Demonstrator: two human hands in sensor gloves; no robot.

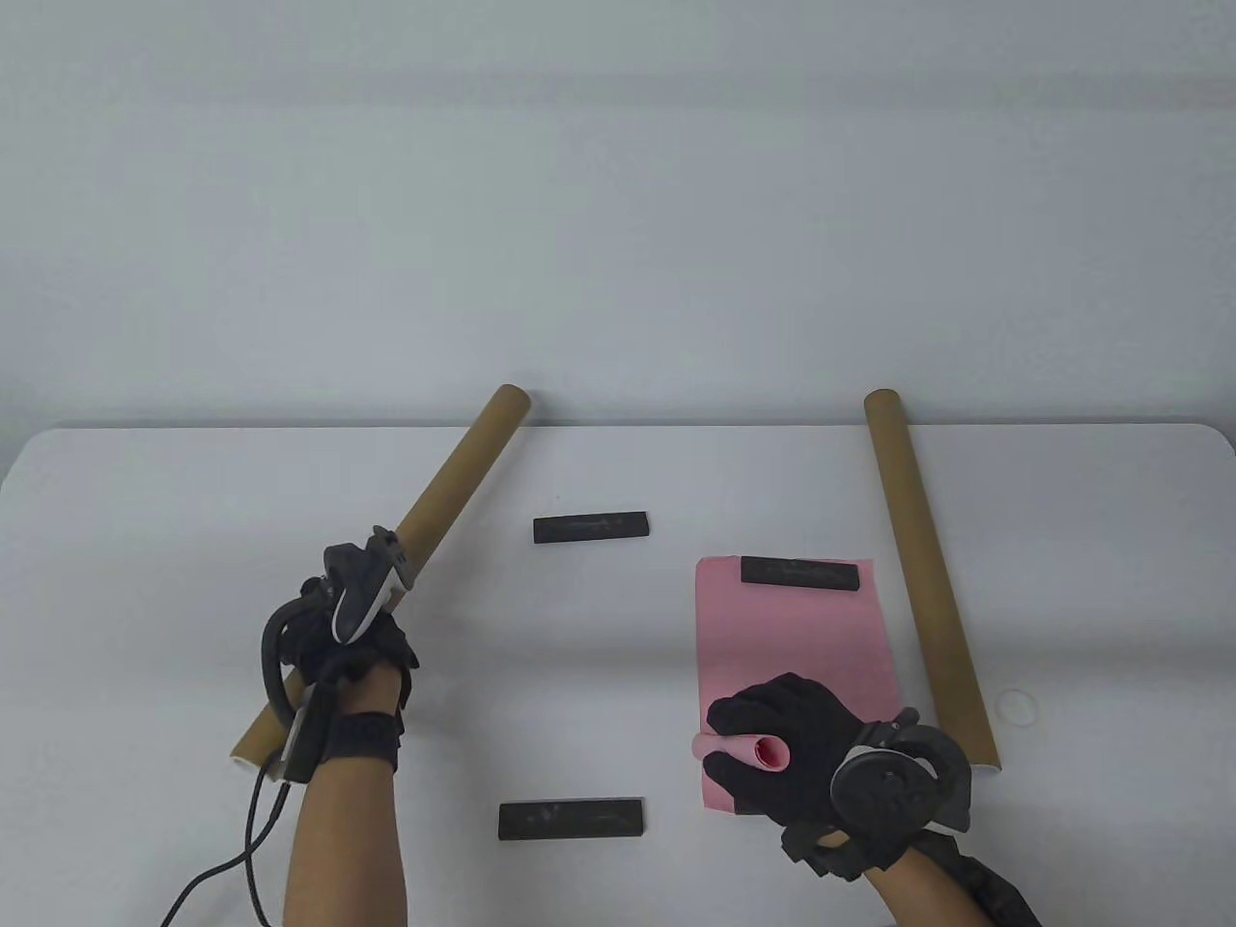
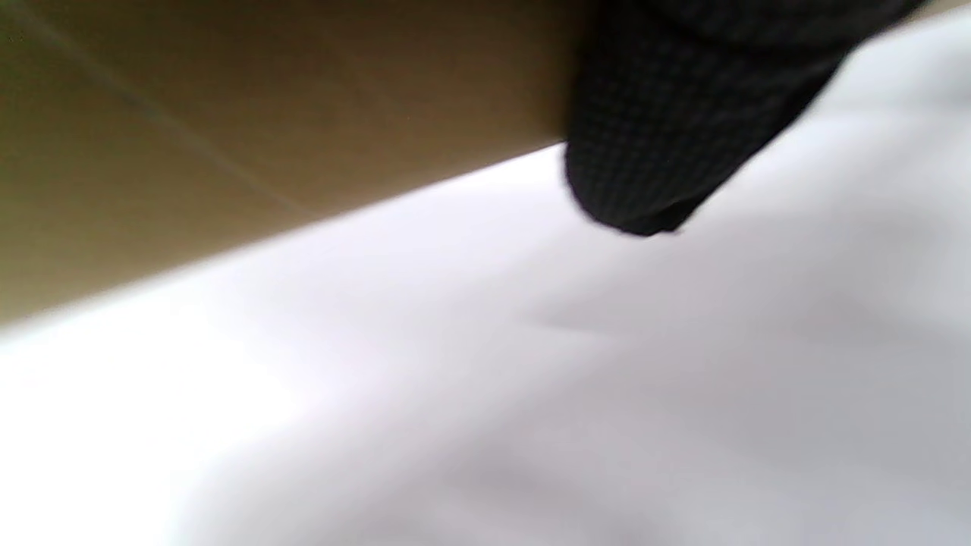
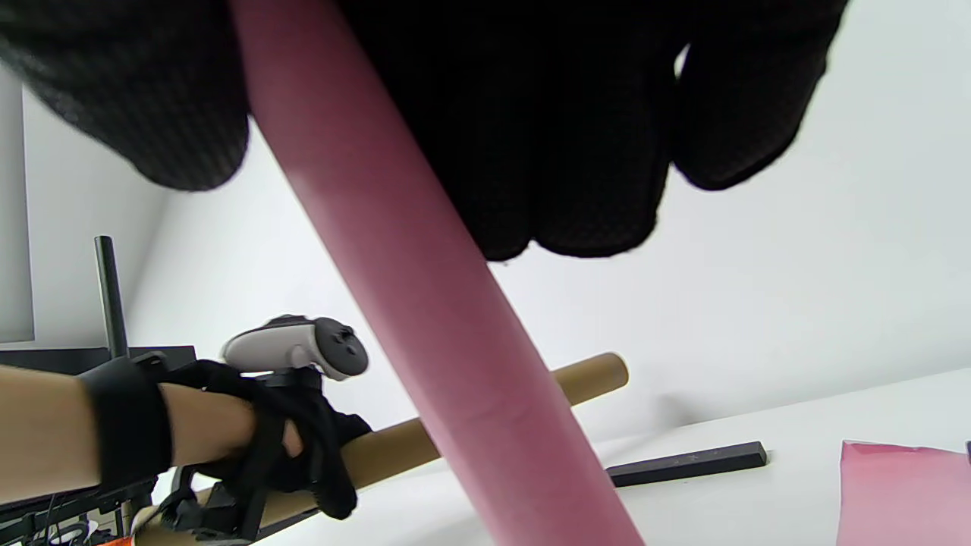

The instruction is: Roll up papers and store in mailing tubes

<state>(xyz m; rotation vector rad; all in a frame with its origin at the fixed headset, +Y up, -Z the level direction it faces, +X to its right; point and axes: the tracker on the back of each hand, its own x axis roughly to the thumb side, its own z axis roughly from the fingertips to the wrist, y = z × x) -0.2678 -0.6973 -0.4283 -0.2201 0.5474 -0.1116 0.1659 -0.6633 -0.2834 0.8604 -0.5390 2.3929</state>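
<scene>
A white table point(image 1: 618, 657) against a plain pale wall is what I have on my screens. My left hand point(image 1: 352, 642) has its fingers wrapped around a brown mailing tube point(image 1: 454, 483), which runs diagonally from behind that wrist up and away toward the table's far edge; the left wrist view shows a gloved fingertip point(image 2: 645, 174) curled against the cardboard, just above the tabletop. My right hand point(image 1: 787, 748) grips a rolled pink paper point(image 3: 425, 303) — its open end point(image 1: 770, 752) peeks out between thumb and fingers in the table view, and the right wrist camera shows the roll running out from under the fingers toward the left hand. Beneath and beyond the right hand lies a flat pink sheet point(image 1: 792, 637), pinned at its far end by a dark bar point(image 1: 800, 574). A second mailing tube point(image 1: 927, 570) lies just outside the right hand, beside the sheet. Between my hands sit two more dark bars — one farther out point(image 1: 591, 527), one nearer point(image 1: 572, 819).
</scene>
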